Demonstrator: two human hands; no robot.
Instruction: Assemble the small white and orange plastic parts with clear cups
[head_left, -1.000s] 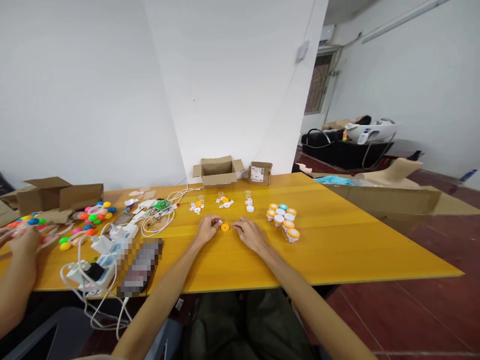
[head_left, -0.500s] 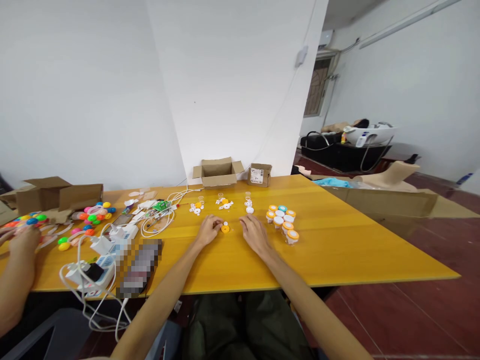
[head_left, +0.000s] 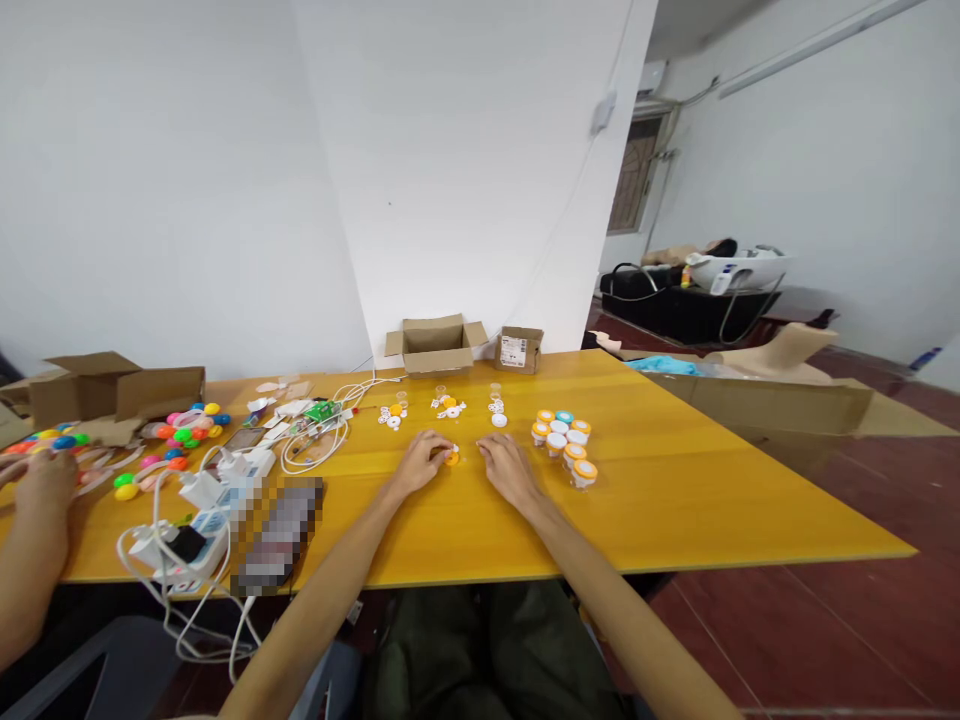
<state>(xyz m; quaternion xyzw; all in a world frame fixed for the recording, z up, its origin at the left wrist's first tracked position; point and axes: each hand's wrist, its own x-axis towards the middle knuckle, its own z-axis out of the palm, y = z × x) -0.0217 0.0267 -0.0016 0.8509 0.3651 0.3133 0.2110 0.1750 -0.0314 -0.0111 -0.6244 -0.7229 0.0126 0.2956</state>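
Note:
My left hand [head_left: 423, 464] rests on the table with thumb and fingers closed at a small orange round part [head_left: 452, 459]. A little white piece [head_left: 455, 448] sits on top of that part, partly covered by my fingertips. Across a narrow gap, my right hand [head_left: 507, 466] has its fingers pinched together; whatever they hold is too small to make out. Beyond my hands lie small groups of white gear-like parts [head_left: 391, 417], orange pieces [head_left: 450, 403], a white round part [head_left: 499, 421] and clear rings [head_left: 496, 388]. Several capped clear jars [head_left: 584, 473] with orange, white and blue lids cluster right of my right hand.
Two cardboard boxes [head_left: 438, 358] stand against the wall. At left are a power strip [head_left: 232, 490] with tangled white cables, a pixelated dark device [head_left: 281, 535], colourful plastic balls [head_left: 187, 430] and another person's hand [head_left: 46, 480]. The table [head_left: 712, 490] extends rightward.
My left fingers have closed in over the orange part and its white piece, covering more of them. My right fingertips have drawn slightly left and closer together.

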